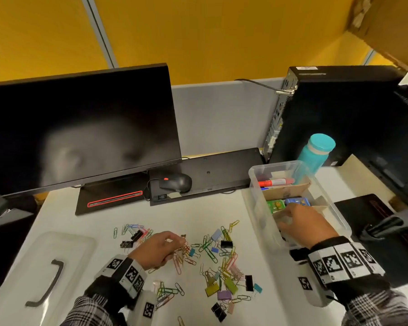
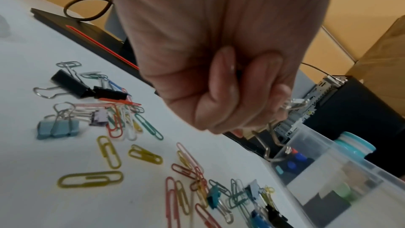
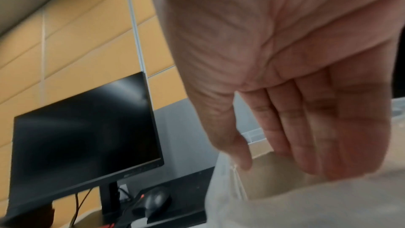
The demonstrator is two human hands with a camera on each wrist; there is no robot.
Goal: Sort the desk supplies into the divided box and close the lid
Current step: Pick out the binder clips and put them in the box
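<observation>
Inspector: Left side?
Clerk: Clear lid (image 1: 57,262) flat on the desk (image 1: 222,208). Left hand (image 1: 157,251), fingers curled, grips binder clips (image 2: 282,127) above scattered paper clips (image 1: 212,255).
Inspector: Right side?
Clerk: Right hand (image 1: 304,223), fingers straight and together, reaches into the divided box (image 1: 262,215), near compartment.

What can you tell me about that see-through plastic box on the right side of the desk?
The clear plastic box is a long, open tub with rounded corners, standing upright on the white desk beside a teal bottle. Brown cardboard dividers split it into compartments. The far one holds a red-capped marker; the next holds small green and blue packets. The right hand reaches open-fingered into a nearer compartment. Its lid, with a dark handle, lies apart on the left.
</observation>
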